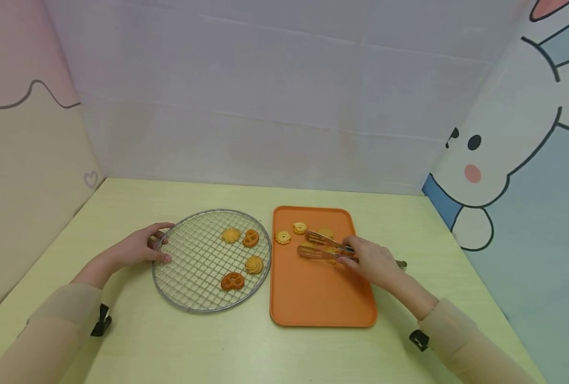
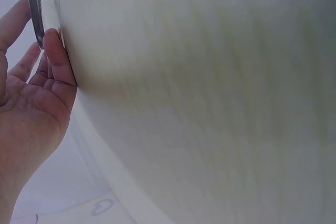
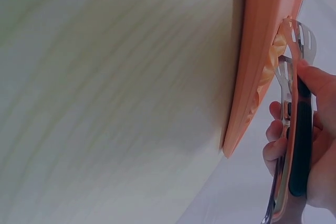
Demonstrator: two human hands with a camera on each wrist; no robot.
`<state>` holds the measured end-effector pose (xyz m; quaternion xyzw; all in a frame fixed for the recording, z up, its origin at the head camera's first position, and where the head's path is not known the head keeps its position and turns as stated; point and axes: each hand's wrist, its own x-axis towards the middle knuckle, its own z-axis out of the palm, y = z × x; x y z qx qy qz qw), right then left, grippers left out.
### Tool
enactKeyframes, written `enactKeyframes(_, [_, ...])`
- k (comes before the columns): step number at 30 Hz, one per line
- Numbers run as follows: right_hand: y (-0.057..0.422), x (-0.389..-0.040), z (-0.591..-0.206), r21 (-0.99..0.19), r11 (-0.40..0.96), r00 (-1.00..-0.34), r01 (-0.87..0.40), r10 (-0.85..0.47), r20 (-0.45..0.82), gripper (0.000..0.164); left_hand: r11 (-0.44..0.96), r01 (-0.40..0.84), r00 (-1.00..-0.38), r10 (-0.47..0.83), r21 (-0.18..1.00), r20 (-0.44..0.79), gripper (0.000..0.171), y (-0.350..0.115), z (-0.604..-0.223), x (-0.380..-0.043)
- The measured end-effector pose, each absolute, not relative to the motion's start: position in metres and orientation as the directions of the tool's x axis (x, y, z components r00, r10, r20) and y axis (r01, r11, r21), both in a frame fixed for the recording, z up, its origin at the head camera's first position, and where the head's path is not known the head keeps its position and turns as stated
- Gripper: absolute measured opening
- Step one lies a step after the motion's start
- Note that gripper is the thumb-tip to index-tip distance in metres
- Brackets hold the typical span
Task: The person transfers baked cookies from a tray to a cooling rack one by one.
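My left hand (image 1: 140, 246) holds the left rim of a round wire rack (image 1: 188, 266). In the left wrist view its fingers are at the metal rim (image 2: 35, 11), close to the tabletop. On the rack's right half lie two pretzels (image 1: 233, 281) and two pale cookies (image 1: 254, 265). My right hand (image 1: 373, 260) grips metal serving tongs (image 1: 315, 253) with dark handles (image 3: 301, 145). The slotted tong heads are apart, above cookies on an orange tray (image 1: 320, 298). Two flower-shaped cookies (image 1: 282, 237) sit at the tray's upper left; others are partly hidden under the tongs.
Rack and tray stand side by side on a pale wooden table (image 1: 246, 346). A white cloth wall (image 1: 265, 106) rises behind, with printed side walls to the left and right, one showing a rabbit (image 1: 495, 160).
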<state>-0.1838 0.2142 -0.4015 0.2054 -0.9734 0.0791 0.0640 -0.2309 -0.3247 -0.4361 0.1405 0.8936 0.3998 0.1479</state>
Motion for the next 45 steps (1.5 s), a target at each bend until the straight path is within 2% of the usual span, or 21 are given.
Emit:
enactKeyframes(28, [0.206,-0.182,-0.387,-0.108,0.887,-0.889,-0.448,-0.429,0.161,0.036,0.636,0.121,-0.917,0.366,0.762,-0.16,0.089,-0.323,-0.434,-0.231])
enactKeyframes(36, [0.208,-0.183,-0.392,-0.088,0.895,-0.897,-0.437,-0.426,0.119,0.039,0.639,0.128,-0.917,0.368,0.758,-0.155,0.089,-0.324,-0.436,-0.231])
enactKeyframes(45, [0.213,-0.193,-0.397,-0.109,0.857,-0.86,-0.503,-0.484,0.162,0.039,0.642,0.13,-0.919,0.365,0.756,-0.152,0.089,-0.324,-0.435,-0.231])
